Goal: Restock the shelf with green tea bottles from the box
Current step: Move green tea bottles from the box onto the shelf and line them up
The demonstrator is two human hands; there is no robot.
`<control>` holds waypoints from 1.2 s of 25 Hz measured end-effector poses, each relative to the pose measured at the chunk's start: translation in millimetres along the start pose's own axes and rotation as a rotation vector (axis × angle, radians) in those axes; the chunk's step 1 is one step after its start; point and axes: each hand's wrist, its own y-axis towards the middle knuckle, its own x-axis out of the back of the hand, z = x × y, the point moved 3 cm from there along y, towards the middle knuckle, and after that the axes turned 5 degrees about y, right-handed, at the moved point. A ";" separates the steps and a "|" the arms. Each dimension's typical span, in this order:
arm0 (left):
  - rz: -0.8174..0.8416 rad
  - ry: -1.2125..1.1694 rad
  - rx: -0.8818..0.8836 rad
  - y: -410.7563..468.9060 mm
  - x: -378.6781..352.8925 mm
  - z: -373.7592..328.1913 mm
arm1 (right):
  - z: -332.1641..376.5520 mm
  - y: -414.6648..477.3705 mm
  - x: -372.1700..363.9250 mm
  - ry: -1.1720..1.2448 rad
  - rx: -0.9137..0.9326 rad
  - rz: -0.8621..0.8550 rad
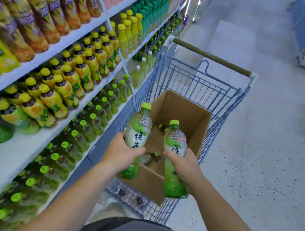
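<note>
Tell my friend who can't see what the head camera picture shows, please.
The left hand holds one green tea bottle and the right hand a second bottle, above an open cardboard box in a blue shopping cart. Shelves on the left are packed with drink bottles.

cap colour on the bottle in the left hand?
Lime green cap on the bottle in the left hand; the head view shows it best.

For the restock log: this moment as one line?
left hand: grips left green tea bottle | right hand: grips right green tea bottle | both above box in cart | shelf: neither placed yet
</note>
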 end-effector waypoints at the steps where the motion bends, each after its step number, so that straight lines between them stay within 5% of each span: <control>1: -0.047 -0.021 0.008 -12.8 3.3 1.8 | 3.0 -3.3 0.2 -0.018 0.037 0.043; 8: -0.337 -0.207 0.148 -120.7 32.6 43.0 | 6.2 -46.7 -27.1 -0.139 0.141 0.297; 17: -0.635 -0.397 0.311 -222.2 110.3 133.3 | 20.1 -118.0 -146.6 -0.305 0.287 0.565; 30: -0.720 -0.363 0.314 -243.1 225.7 257.5 | -1.4 -166.0 -337.3 -0.446 0.350 0.682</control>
